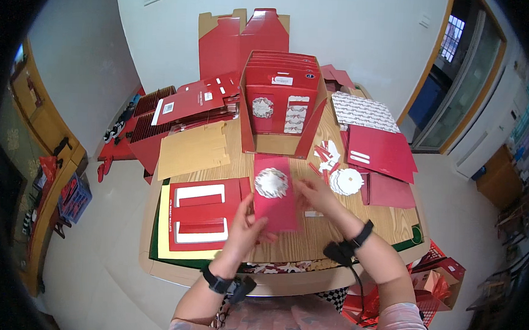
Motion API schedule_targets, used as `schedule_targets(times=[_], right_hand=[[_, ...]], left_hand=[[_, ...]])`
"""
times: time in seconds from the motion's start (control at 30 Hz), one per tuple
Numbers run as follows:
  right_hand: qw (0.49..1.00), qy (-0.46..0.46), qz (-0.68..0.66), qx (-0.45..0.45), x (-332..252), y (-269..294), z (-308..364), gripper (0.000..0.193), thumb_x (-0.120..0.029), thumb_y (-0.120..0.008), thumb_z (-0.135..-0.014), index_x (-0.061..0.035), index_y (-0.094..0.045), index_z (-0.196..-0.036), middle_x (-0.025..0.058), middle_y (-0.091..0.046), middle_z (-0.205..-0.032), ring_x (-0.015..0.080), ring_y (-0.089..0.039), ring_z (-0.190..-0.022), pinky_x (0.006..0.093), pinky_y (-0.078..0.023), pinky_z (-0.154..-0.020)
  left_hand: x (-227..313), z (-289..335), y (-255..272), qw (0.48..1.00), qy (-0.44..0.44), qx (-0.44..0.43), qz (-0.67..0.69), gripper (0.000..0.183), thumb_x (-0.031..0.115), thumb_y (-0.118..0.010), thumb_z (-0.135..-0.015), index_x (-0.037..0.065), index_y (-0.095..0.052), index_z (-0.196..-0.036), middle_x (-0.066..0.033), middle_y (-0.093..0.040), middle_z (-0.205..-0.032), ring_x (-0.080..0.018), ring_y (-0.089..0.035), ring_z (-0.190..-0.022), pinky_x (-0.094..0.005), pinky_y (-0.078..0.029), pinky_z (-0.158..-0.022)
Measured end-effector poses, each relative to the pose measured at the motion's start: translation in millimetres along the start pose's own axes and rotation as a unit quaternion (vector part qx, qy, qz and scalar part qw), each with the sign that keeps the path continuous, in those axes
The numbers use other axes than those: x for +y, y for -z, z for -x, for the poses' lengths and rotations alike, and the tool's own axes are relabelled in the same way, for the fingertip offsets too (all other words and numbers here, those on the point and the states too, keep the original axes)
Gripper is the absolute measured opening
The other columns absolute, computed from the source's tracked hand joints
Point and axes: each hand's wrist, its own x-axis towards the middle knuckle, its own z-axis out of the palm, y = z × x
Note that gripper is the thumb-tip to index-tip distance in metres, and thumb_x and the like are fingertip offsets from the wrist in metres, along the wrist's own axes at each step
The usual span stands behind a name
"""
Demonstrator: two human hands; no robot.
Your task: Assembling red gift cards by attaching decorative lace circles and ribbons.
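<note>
A crimson rectangular card is in front of me over the table, with a round, scalloped, patterned white tag on its upper part. My left hand grips the card's left edge, thumb on top and fingers reaching under it. Beside the card's upper right edge is my right hand, its fingers curled together; whether it pinches anything is hidden. To the left lies a flat red sheet with two white-framed pockets. Round white scalloped tags are stacked beyond my right hand, near red and white paper strips.
An open red display box holding several red packs stands at the table's middle back. Red folders and a patterned white stack lie right. Tan cardboard and more red packs lie left. A red crate stands below right.
</note>
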Motion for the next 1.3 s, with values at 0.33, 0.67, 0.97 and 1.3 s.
schedule_targets(times=[0.33,0.67,0.97,1.3], right_hand=[[0.738,0.277,0.571,0.227,18.2,-1.3,-108.6,0.02,-0.007,-0.05,-0.076,-0.0032,-0.058,-0.093,0.0145,-0.062,-0.064,0.0268,-0.064,-0.061,0.0373,-0.049,-0.052],[0.706,0.256,0.623,0.221,5.0,7.4,-124.0,0.01,-0.011,-0.054,-0.073,-0.0076,-0.063,-0.07,0.0135,-0.064,-0.067,0.0264,-0.065,-0.066,0.0347,-0.05,-0.054],[0.75,0.247,0.587,0.177,10.3,-5.4,-102.3,0.013,-0.012,-0.051,-0.078,-0.0073,-0.063,-0.081,0.0137,-0.064,-0.07,0.0281,-0.065,-0.068,0.0408,-0.051,-0.059],[0.899,0.354,0.254,0.043,-43.0,-27.1,78.8,0.02,-0.011,-0.058,-0.083,-0.0089,-0.06,-0.103,0.0118,-0.062,-0.075,0.0281,-0.06,-0.065,0.033,-0.047,-0.058]], left_hand=[[-3.1,-49.9,36.8,0.994,0.059,0.086,-0.023,0.058,-0.002,-0.042,-0.087,0.002,-0.014,-0.138,-0.0212,-0.059,-0.096,-0.0268,-0.064,-0.059,-0.0303,-0.054,-0.047],[-0.8,-73.3,40.9,0.993,0.064,0.088,-0.047,0.058,-0.003,-0.041,-0.086,0.0,-0.014,-0.138,-0.0238,-0.058,-0.099,-0.027,-0.064,-0.058,-0.0284,-0.053,-0.043],[13.3,-63.0,35.5,0.984,0.093,0.127,-0.081,0.06,0.001,-0.047,-0.087,0.002,-0.015,-0.138,-0.0203,-0.057,-0.102,-0.0244,-0.063,-0.058,-0.0296,-0.052,-0.046],[105.6,123.1,-1.0,0.915,-0.365,-0.159,0.073,0.008,0.004,-0.053,-0.085,0.001,-0.052,-0.078,-0.0066,-0.056,-0.067,-0.0177,-0.059,-0.064,-0.0267,-0.046,-0.059]])
